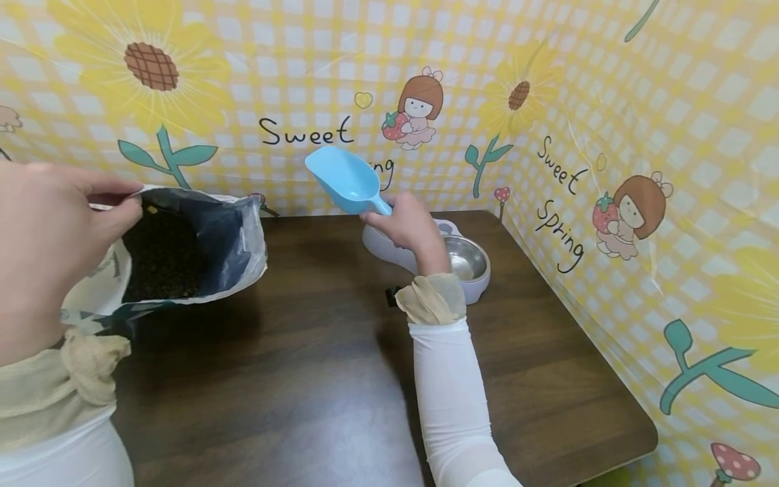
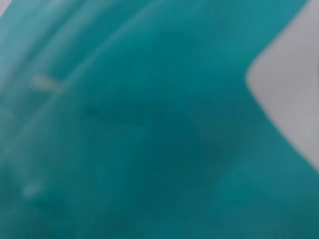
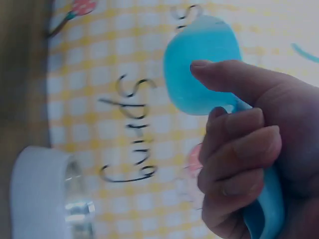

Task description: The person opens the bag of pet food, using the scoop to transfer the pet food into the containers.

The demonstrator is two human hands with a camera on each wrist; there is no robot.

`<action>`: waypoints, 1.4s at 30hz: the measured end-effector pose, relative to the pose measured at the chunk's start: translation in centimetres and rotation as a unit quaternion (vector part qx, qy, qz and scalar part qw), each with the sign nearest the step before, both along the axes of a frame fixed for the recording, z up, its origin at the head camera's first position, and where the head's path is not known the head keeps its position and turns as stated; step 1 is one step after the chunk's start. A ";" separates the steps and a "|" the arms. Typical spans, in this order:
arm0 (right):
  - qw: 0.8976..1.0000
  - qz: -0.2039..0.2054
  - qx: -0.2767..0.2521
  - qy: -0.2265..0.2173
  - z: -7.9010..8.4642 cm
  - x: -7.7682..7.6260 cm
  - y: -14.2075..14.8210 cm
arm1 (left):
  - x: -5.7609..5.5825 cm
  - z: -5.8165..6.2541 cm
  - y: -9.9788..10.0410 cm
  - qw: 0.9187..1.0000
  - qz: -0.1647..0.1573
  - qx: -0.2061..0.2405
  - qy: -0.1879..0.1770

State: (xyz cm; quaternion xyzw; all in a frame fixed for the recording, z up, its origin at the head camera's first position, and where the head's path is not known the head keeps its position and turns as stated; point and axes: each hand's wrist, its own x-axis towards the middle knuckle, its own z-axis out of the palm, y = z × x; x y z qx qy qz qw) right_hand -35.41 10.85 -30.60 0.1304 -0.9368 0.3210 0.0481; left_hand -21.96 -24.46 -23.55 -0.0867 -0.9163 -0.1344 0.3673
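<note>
My left hand (image 1: 55, 237) pinches the rim of an opened bag (image 1: 234, 250) between thumb and fingers. Dark brown pellets (image 1: 164, 260) lie inside it, against a silvery lining. In the left wrist view the bag's teal outside (image 2: 149, 124) fills most of the picture, blurred. My right hand (image 1: 410, 223) grips the handle of a light blue scoop (image 1: 343, 176), raised above the table; no pellets show in its hollow. In the right wrist view the fingers (image 3: 239, 149) curl round the handle and the thumb lies along the scoop (image 3: 179, 74). Below this hand stands a pale pet bowl (image 1: 477, 291) with a metal insert.
The dark wooden table (image 1: 304, 379) has a rounded front right corner. A yellow checked cloth (image 1: 304, 67) with flowers and lettering hangs behind and along the right side. My forearm hides part of the pet bowl. A small black object (image 1: 392, 296) shows at the right wrist.
</note>
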 end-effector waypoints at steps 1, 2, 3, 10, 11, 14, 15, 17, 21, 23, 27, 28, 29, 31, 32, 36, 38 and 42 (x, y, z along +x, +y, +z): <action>1.000 0.009 -0.016 -0.003 0.5 0.3 0.0 | 0.0 0.0 0.0 1.000 -0.001 0.002 0.001; 0.999 0.019 -0.032 -0.006 0.9 0.7 0.0 | -0.1 0.1 0.0 1.000 -0.003 0.002 0.004; 0.998 0.032 -0.052 -0.011 1.4 1.1 0.0 | -0.1 0.1 0.1 1.000 -0.004 0.002 0.008; 0.975 0.126 -0.179 -0.033 4.5 4.3 0.9 | -0.1 -0.1 0.2 0.999 0.004 -0.030 0.022; 0.975 0.129 -0.181 -0.026 4.9 4.7 1.0 | -0.1 -0.1 0.2 0.999 0.010 -0.039 0.023; 0.975 0.134 -0.177 -0.008 5.9 6.0 1.5 | 0.0 -0.1 0.3 0.998 0.019 -0.057 0.022; 0.977 0.134 -0.168 -0.001 6.2 6.4 1.7 | 0.0 0.0 0.4 0.998 0.019 -0.061 0.021; 0.980 0.138 -0.144 0.013 6.7 7.1 1.9 | 0.0 0.1 0.6 0.998 0.016 -0.059 0.028; 0.982 0.153 -0.108 0.028 7.4 8.2 2.3 | 0.0 0.3 0.9 0.997 -0.004 -0.055 0.052; 0.981 0.161 -0.102 0.026 7.6 8.6 2.4 | 0.0 0.3 1.0 0.997 -0.014 -0.049 0.063; 0.981 0.171 -0.095 0.018 7.9 9.4 2.3 | 0.1 0.5 1.2 0.997 -0.021 -0.045 0.063; 0.981 0.173 -0.089 0.016 8.0 9.5 2.2 | 0.1 0.4 1.2 0.997 -0.020 -0.044 0.059; 0.981 0.176 -0.083 0.013 8.0 9.7 2.2 | 0.2 0.4 1.2 0.997 -0.019 -0.045 0.057; 0.981 0.183 -0.067 0.007 8.1 10.0 2.0 | 0.2 0.4 1.2 0.997 -0.015 -0.048 0.050; 0.980 0.188 -0.061 0.002 8.2 10.2 1.9 | 0.2 0.4 1.2 0.998 -0.012 -0.049 0.045; 0.977 0.210 -0.037 -0.018 8.4 10.9 1.6 | 0.2 0.5 1.2 0.998 -0.009 -0.054 0.041; 0.975 0.219 -0.026 -0.023 8.4 11.1 1.5 | 0.2 0.5 1.2 0.997 -0.009 -0.059 0.040; 0.972 0.233 -0.010 -0.024 8.5 11.4 1.1 | 0.2 0.5 1.1 0.997 -0.014 -0.066 0.045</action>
